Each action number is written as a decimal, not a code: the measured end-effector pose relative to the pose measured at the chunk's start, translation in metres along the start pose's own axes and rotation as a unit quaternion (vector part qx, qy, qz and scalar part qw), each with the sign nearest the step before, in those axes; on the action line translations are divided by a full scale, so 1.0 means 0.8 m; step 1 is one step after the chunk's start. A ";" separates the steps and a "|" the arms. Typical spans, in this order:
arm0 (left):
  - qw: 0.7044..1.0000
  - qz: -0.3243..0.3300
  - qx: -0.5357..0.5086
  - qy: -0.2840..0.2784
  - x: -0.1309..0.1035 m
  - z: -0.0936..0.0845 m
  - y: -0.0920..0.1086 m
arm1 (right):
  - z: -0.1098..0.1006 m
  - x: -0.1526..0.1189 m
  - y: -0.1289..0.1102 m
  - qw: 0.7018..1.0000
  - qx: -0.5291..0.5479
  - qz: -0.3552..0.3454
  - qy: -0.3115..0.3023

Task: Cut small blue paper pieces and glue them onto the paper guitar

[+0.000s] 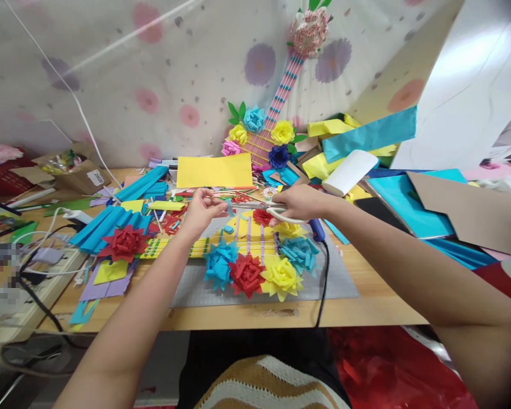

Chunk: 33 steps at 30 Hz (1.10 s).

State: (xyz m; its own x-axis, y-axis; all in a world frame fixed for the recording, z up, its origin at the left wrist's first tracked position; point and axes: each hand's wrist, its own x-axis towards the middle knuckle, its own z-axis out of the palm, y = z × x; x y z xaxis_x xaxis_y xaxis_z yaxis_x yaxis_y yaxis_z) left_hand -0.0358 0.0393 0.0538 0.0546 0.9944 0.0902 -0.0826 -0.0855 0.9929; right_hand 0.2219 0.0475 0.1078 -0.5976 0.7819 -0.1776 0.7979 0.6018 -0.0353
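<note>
1. Here at the desk, the right hand has its fingers closed around the pale handles of a pair of scissors, blades pointing left, towards the other hand.
2. And the left hand: fingers pinched together, a small blue piece of paper at their tips, right there by the scissor blades. Whether the blades touch it, I cannot tell.
3. Below both hands lies the yellow paper guitar, its body on a grey mat, its neck stretching left, strings running along it.
4. What a trim on that body! Along the near edge sit a blue flower, a red flower and a yellow flower, with a second blue flower to their right.
5. Over at the neck's far left end, a big red bloom.
6. Just right of the body, a blue glue gun, its black cord dropping over the desk's front edge.
7. Behind, a yellow sheet stands out, and a pink guitar leans upright against the flowered curtain.
</note>
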 end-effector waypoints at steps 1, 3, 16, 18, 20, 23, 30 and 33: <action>1.000 -0.001 0.000 0.000 0.000 0.000 0.000 | 0.000 0.000 0.000 1.000 0.001 0.003 -0.001; 1.000 -0.002 -0.001 0.002 -0.001 -0.001 0.000 | 0.001 0.001 0.001 1.000 0.003 0.004 -0.002; 1.000 0.002 -0.006 0.000 0.000 0.002 -0.005 | 0.007 0.010 0.002 1.000 0.011 -0.008 -0.003; 1.000 0.000 -0.012 0.002 0.000 0.002 -0.005 | 0.008 0.010 0.002 1.000 0.008 -0.008 0.000; 1.000 -0.002 -0.017 0.005 0.000 0.002 -0.005 | 0.008 0.011 0.003 1.000 0.004 -0.010 0.002; 1.000 -0.003 -0.016 0.004 0.000 0.002 -0.003 | 0.009 0.012 0.005 1.000 -0.008 -0.021 0.008; 1.000 -0.002 -0.009 0.003 0.000 -0.001 -0.003 | 0.006 0.006 0.007 1.000 -0.026 -0.004 -0.006; 1.000 -0.002 -0.008 0.006 0.001 -0.001 -0.004 | 0.005 0.007 0.005 1.000 -0.022 -0.003 -0.009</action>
State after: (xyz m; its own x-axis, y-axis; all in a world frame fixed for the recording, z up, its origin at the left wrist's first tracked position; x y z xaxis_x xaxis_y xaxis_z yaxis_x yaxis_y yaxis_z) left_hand -0.0361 0.0403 0.0503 0.0438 0.9954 0.0856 -0.0975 -0.0810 0.9919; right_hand 0.2222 0.0533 0.1024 -0.6000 0.7758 -0.1955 0.7903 0.6127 0.0059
